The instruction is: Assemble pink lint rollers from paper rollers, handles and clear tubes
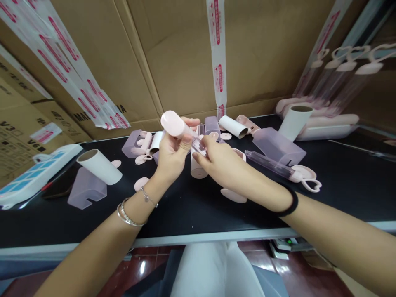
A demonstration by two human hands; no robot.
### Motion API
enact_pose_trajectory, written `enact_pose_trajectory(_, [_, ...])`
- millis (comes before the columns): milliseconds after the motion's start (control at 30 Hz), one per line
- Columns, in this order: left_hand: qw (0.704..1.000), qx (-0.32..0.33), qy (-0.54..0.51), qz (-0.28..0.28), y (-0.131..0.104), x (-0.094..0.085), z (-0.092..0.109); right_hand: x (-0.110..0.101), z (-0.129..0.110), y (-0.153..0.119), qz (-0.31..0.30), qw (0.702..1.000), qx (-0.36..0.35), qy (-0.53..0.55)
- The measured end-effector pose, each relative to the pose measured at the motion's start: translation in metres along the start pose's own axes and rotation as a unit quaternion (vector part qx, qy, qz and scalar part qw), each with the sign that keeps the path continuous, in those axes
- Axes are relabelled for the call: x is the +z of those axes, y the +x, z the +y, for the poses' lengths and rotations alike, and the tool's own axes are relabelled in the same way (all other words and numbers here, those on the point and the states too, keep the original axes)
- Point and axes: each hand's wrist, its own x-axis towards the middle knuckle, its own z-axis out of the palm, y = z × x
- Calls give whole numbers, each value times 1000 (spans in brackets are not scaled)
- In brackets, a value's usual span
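- On the far left we read "V3" and "V6" on a carton (18,136); the small square after "V6" is filled black.
- A white tray with blue panels (40,171) lies at the table's left end.
- Next to it we see a notched lilac box (80,189) and a white tube (107,169) overlapping it in our view.
- Beyond, broad tape (62,62) with red print covers the middle of a word on the cardboard wall (182,53); "MA" and a final "A" show.
- Our left hand (173,156) is closed around a pale pink part (173,123), held up over the middle of the table, rounded end to the far left.
- Our right hand (213,159) pinches a clear lilac piece (199,146) against or just beside that part; we cannot tell whether they join.
- A pink cylinder (198,171) shows below our fingers, among loose parts.
- Right of our hands, a lilac rod (269,163) with a heart loop (312,185) lies near a larger lilac box (278,146).
- At the far right, 4 heart-topped rods (349,66) rise above pink holders (328,126).
- Black tabletop (185,210) shows between our forearms, down to the pale near edge (216,237); the wall bounds the far side.
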Motion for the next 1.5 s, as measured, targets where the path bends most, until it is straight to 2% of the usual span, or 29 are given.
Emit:
enact_pose_trajectory(100, [997,56,-23,-42,7,3,12,-11,6,4,70,997,-36,-26])
enact_pose_trajectory(167, [996,56,-31,-61,9,4,21,-18,10,4,112,990,-61,-62])
enact_pose_trajectory(267, [997,17,-52,-56,6,2,29,-23,14,3,122,985,-75,-96])
enact_pose_trajectory(400, [984,-70,-154,-53,4,-8,30,-22,16,1,121,980,-98,-121])
enact_pose_trajectory(500, [974,-123,-192,-8,5,-15,29,-20,16,0,105,977,-106,-151])
enact_pose_trajectory(600, [972,-149,-177,36,6,-21,25,-20,20,1,103,971,-114,-184])
enact_pose_trajectory(667, [970,-192,-150,4,7,-23,24,-20,26,2,107,965,-126,-202])
enact_pose_trajectory(733, [964,-236,-110,-59,7,-25,23,-20,30,3,114,959,-144,-218])
enact_pose_trajectory(833, [956,-262,-46,-125,6,-25,22,-20,31,2,128,946,-172,-242])
enact_pose_trajectory(933, [948,-264,9,-176,2,-24,19,-22,28,0,133,937,-186,-265])
enact_pose_trajectory(1067, [943,-256,-40,-212,-4,-26,19,-28,30,1,137,933,-189,-273])
enact_pose_trajectory(1233, [950,-247,-13,-191,0,-34,32,-33,37,2,152,931,-190,-271])
enact_pose_trajectory(1367, [958,-203,-1,-201,4,-37,33,-33,35,-1,150,932,-199,-263])
enact_pose_trajectory(1500, [978,-155,2,-140,1,-34,27,-26,31,-4,149,921,-234,-273])
